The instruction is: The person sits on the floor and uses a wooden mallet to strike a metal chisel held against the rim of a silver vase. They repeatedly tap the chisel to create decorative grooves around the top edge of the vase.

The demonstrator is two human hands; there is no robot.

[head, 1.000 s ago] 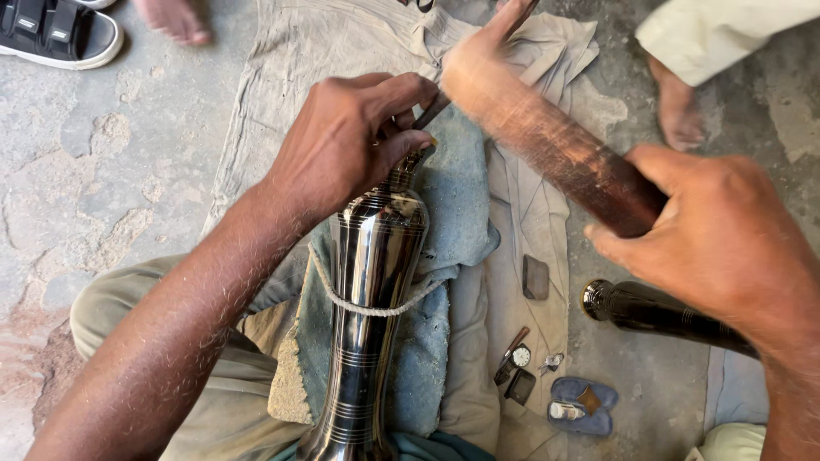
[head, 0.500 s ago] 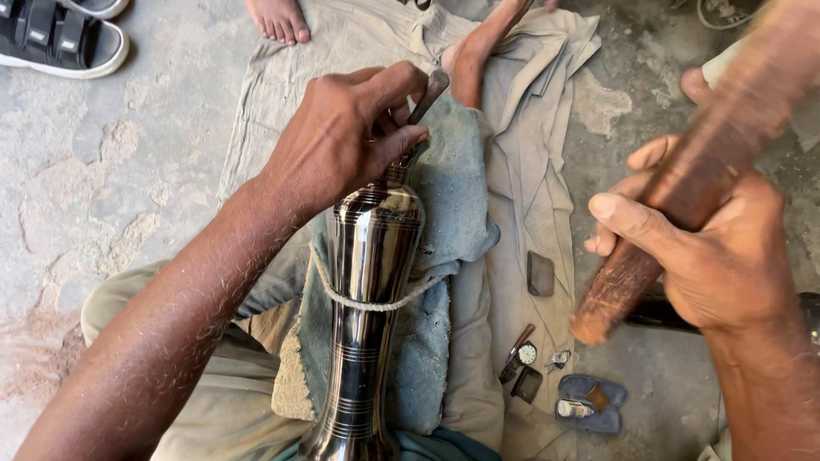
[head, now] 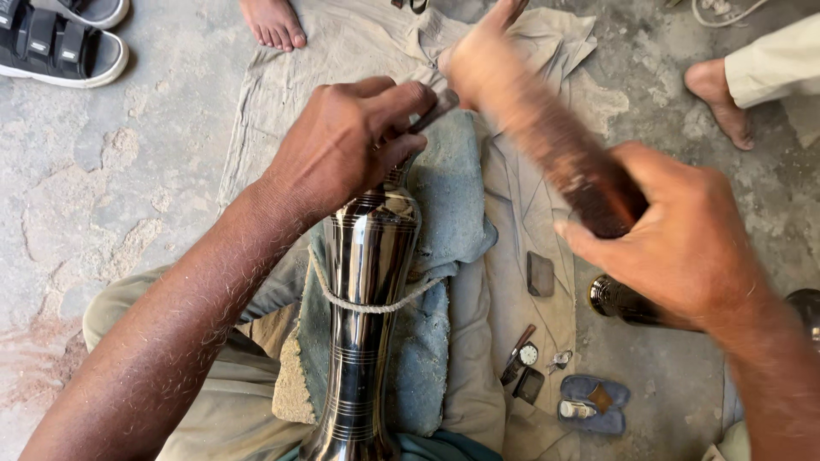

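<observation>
The polished metal vessel point(head: 369, 307) lies lengthwise in the person's lap, its long axis running almost straight up and down the head view: the narrow neck points away from the person, toward the top of the view, and the wider ringed body runs back toward the lower edge. A loop of pale cord point(head: 376, 303) crosses the vessel at mid-length. The vessel rests on a blue-grey padded cloth point(head: 448, 213), which lies over a larger beige sheet point(head: 342, 51) spread on the floor. The left hand point(head: 346, 141) is closed over the neck end of the vessel and pinches a small dark tool point(head: 436, 109) between thumb and fingers. The right hand point(head: 683, 243) is clenched around the lower end of a wooden club point(head: 547, 128), which slants from the hand up and left, its thick pale head blurred and just beside the small dark tool. A second dark metal piece point(head: 619, 299) lies just under the right hand. On the sheet near it lie a flat grey stone point(head: 540, 273), a small watch point(head: 529, 353) and a blue pouch point(head: 595, 403). The floor point(head: 102, 188) is rough, patched concrete. Other people's bare feet point(head: 273, 21) and a dark sandal point(head: 55, 51) sit along the top edge.
</observation>
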